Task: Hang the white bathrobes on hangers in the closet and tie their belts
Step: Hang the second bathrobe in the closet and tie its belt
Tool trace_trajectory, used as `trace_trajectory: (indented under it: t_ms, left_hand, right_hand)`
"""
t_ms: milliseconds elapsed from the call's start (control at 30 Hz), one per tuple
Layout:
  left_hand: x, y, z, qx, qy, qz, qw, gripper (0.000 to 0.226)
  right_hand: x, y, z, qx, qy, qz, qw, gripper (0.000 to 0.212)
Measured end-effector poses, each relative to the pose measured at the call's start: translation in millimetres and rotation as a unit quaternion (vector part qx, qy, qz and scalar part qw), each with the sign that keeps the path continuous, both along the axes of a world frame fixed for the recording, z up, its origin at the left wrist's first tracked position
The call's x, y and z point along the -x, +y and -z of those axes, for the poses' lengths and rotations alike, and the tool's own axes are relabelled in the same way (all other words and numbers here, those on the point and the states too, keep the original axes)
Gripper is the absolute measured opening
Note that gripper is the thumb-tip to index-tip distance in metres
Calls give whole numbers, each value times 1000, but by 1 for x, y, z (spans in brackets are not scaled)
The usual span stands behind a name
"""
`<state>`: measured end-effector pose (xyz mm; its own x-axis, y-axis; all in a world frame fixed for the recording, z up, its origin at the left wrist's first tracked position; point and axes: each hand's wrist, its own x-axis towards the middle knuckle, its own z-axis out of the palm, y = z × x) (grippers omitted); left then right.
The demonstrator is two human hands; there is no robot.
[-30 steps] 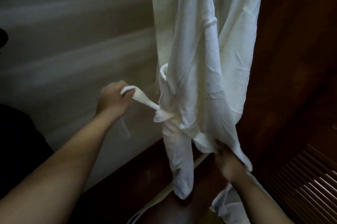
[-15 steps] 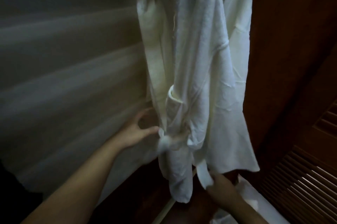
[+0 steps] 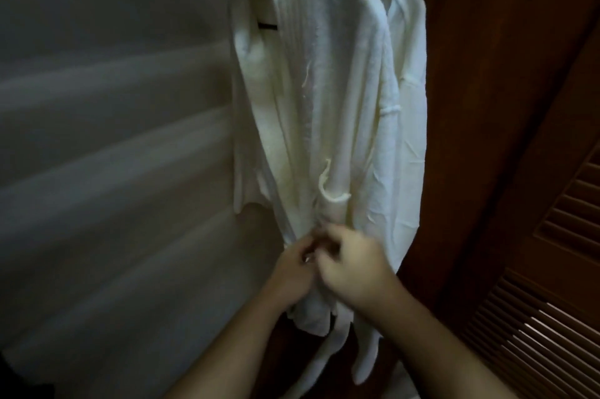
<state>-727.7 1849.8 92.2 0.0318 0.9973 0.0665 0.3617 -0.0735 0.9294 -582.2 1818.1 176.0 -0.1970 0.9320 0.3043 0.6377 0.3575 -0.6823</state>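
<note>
I see the dark wooden closet wall (image 3: 487,106) filling the right side, with a slatted door (image 3: 552,317) at its lower right corner and a pale wall (image 3: 113,138) to the left. The white bathrobe (image 3: 324,106) hangs from a dark hanger (image 3: 264,25) near the top edge, draping down the middle. A sleeve cuff (image 3: 331,190) sits folded just above my hands. My left hand (image 3: 292,272) and right hand (image 3: 354,265) meet at the robe's waist, touching each other, fingers curled into the gathered cloth there. The belt (image 3: 334,343) hangs below them; its knot is hidden between my fingers, so I cannot tell exactly which strand each hand pinches.
</note>
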Motion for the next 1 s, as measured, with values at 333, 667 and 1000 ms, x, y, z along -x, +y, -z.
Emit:
trace_trajectory:
  t_ms: [333, 667, 1000]
  left_hand:
    - [-13, -7, 70, 86, 120, -102, 984, 22]
    - [-76, 44, 77, 54, 342, -201, 916, 69]
    - [-30, 48, 110, -34, 453, -140, 880, 28]
  right_hand:
    - [-53, 47, -74, -11, 53, 55, 997, 127]
    - [-20, 94, -71, 52, -27, 87, 994, 60]
    - [-43, 114, -61, 37, 31, 152, 987, 44]
